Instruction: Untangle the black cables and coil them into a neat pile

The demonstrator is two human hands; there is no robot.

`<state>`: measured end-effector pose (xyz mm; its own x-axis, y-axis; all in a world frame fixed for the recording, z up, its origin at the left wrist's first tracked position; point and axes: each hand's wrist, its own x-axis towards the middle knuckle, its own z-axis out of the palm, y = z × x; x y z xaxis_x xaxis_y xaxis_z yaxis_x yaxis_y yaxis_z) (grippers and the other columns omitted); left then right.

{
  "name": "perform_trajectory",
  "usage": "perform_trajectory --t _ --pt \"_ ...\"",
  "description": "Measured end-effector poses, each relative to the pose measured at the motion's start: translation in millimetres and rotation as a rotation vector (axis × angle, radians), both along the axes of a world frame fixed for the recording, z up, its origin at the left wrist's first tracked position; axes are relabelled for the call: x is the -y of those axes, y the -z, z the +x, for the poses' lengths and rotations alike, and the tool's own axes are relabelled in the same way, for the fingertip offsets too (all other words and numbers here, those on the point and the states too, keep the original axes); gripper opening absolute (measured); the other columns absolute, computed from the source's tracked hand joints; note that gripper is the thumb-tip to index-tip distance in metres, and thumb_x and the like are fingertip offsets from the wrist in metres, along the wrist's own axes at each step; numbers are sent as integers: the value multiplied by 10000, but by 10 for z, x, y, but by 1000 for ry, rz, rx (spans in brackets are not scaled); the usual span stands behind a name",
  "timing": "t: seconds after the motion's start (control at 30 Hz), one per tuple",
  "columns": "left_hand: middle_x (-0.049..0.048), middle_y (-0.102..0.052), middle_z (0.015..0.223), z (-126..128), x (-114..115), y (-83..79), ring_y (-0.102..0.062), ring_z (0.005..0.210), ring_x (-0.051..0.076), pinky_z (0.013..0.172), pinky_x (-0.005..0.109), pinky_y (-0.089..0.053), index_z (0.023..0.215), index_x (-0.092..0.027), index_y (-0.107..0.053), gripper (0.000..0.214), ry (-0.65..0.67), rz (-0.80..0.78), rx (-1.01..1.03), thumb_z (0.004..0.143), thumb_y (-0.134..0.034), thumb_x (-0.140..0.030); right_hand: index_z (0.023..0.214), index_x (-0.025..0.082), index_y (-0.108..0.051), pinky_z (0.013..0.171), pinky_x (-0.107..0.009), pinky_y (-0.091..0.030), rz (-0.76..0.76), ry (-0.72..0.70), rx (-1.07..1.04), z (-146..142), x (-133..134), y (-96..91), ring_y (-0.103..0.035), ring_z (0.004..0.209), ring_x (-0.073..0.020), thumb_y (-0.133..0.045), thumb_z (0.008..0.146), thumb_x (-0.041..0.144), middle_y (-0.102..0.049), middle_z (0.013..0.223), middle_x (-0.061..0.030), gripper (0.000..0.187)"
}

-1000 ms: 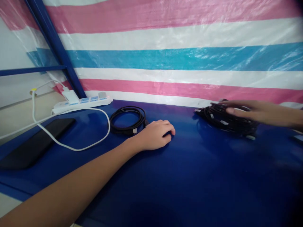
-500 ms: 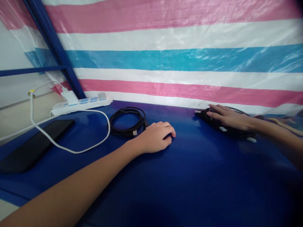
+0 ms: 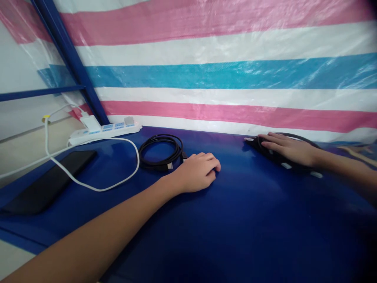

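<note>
My left hand (image 3: 197, 171) rests palm down on the blue table (image 3: 250, 220), fingers curled under, with nothing visible in them. Just to its left, a knuckle's width away, lies a neatly coiled black cable (image 3: 160, 151). My right hand (image 3: 290, 149) lies flat with fingers stretched out on top of a bundle of black cables (image 3: 275, 159) at the table's back right. Small pale connectors stick out of that bundle.
A white power strip (image 3: 106, 129) sits at the back left, and its white cord (image 3: 118, 182) loops across the table. A flat black device (image 3: 50, 181) lies at the left edge. A striped tarp (image 3: 220, 74) and a blue frame post (image 3: 73, 63) close off the back.
My right hand came in from the right, settled flat on the cable bundle and now rests there. My left hand has stayed put. The view shifted slightly.
</note>
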<state>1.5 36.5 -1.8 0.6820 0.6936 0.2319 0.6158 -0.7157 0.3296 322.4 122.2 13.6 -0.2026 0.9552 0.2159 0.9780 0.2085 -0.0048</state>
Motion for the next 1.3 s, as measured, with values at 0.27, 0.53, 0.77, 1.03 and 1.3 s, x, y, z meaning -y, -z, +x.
perform_trajectory --t 0.27,0.53,0.77,1.03,1.3 --pt "63 -616 1058 46 147 -47 -569 938 195 790 357 -449 982 -180 -572 249 7 86 -66 910 -334 -190 1114 158 -603 851 -437 -480 30 305 70 -135 443 -67 -619 950 -209 -448 920 502 -646 1046 -79 425" --pt "41 -613 1168 -216 9 -312 -516 1133 176 973 337 -371 983 -198 -579 214 -85 289 26 877 -396 -168 1072 156 -614 759 -375 -477 118 399 56 -65 529 -119 -630 808 -178 -339 946 529 -663 914 -64 481" --pt "61 -648 987 -450 -144 -350 -547 998 212 876 352 -407 906 -181 -588 216 -352 307 10 862 -378 -201 904 156 -660 622 -380 -394 241 359 -1 -29 554 -153 -643 827 -370 -183 928 482 -699 848 -205 578" --pt "11 -670 750 -542 -94 -495 -577 661 187 589 282 -338 890 -247 -632 308 -465 117 -195 864 -407 -456 1320 128 -458 860 -414 -446 414 236 -117 -74 575 -157 -585 1098 -337 -256 920 411 -631 1185 -189 530" --pt "17 -619 725 -711 -71 -582 -533 607 180 527 275 -301 732 -222 -545 570 -494 -347 -510 681 -446 -781 1337 132 -438 972 -518 -382 464 135 -47 -260 629 -147 -469 1240 -364 -296 888 477 -521 1331 -196 583"
